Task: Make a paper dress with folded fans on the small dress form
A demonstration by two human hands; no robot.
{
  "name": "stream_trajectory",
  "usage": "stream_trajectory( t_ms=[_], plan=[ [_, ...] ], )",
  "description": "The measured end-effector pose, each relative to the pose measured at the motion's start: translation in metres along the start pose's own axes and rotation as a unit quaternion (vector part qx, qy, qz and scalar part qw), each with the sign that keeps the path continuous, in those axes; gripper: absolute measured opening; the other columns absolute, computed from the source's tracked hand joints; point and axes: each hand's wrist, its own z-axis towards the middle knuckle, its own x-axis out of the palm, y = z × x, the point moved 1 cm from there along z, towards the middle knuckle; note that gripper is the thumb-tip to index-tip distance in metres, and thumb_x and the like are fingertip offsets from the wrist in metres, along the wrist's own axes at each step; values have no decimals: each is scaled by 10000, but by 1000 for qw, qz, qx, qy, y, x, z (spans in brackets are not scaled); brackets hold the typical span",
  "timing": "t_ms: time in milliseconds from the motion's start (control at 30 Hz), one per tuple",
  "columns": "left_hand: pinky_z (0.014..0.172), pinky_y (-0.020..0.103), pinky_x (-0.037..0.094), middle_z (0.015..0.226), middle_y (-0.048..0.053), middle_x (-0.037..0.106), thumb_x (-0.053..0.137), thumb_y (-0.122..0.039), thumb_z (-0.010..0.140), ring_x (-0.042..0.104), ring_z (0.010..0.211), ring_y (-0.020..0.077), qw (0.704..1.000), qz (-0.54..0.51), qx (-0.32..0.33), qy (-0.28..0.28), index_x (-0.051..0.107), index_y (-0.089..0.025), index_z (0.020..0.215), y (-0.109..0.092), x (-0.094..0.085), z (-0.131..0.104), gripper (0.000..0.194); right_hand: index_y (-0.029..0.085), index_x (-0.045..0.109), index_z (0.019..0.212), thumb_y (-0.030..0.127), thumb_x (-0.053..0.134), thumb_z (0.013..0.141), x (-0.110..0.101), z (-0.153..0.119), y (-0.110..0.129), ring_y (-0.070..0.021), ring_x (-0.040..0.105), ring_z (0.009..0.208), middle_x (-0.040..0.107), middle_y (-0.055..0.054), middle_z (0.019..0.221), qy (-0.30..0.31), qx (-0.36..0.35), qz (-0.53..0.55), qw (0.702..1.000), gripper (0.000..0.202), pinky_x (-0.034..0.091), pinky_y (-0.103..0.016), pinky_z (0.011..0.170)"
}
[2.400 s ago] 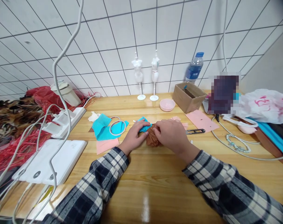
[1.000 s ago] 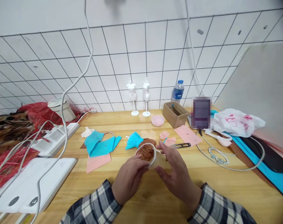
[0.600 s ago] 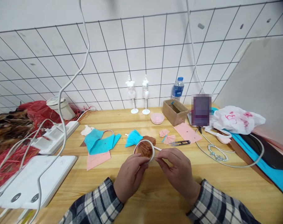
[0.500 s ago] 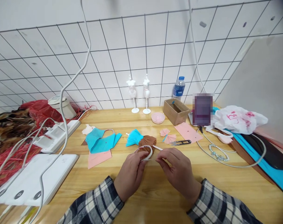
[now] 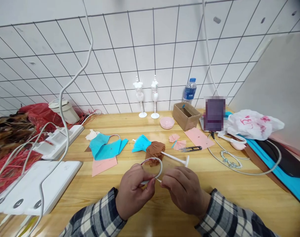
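Observation:
My left hand (image 5: pixel 136 189) grips a narrow white ring that looks like a roll of tape (image 5: pixel 160 166), with reddish print on its inner side. Between the two hands runs a thin white strip, its end pinched in the fingertips of my right hand (image 5: pixel 183 189). Just beyond them, a small white mannequin stand (image 5: pixel 176 158) lies on its side, wearing a dress with a blue top (image 5: pixel 141 144) and a brown pleated skirt (image 5: pixel 155 150). A pink pleated bow (image 5: pixel 177 143) and black thread snips (image 5: pixel 192 149) lie to its right.
Two white mini mannequins (image 5: pixel 139 95) stand by the tiled wall. Near them are a pink bowl (image 5: pixel 167 123), a cardboard box (image 5: pixel 187 117) and a bottle (image 5: pixel 190 90). Blue sheets (image 5: pixel 107 148) lie left, beside a power strip (image 5: pixel 58 143) with cables. A beaded bracelet (image 5: pixel 230 160) lies right.
Both hands have come nearer to me, and the ring with them. The fallen stand's white base, hidden before, now shows. A strip now stretches between the hands.

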Motion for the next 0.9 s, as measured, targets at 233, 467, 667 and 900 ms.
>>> stream_trajectory(
  t_ms=[233,467,667,900],
  plan=[
    [465,249,418,547,-29,583,566,-305,841,526,495,129,978,23,-185,-94,560,-224,627,30,-20,2,229,221,573,928,88,515,852,-12,-6,7,-150,610,646,657,-16,745,-57,-44,85,994,164,492,-297,592],
    [699,316,477,871,44,718,517,-444,905,627,758,203,944,220,-203,-139,686,-195,927,119,-65,11,302,217,610,894,132,598,876,2,-3,-1,-158,642,895,673,-66,1053,-9,151,176,973,88,536,-284,769],
    [681,357,438,804,86,722,390,-453,955,659,807,281,912,331,-222,97,668,-191,951,128,-47,11,382,207,594,849,220,582,901,11,-5,-10,-124,529,657,611,-17,800,38,234,231,944,55,447,-244,573],
    [693,343,445,853,75,698,493,-463,899,643,823,263,921,279,-212,171,619,-196,1002,126,-29,6,312,207,535,813,289,533,914,13,-8,-14,-123,456,615,510,16,725,65,317,314,893,129,382,-248,548]
  ],
)
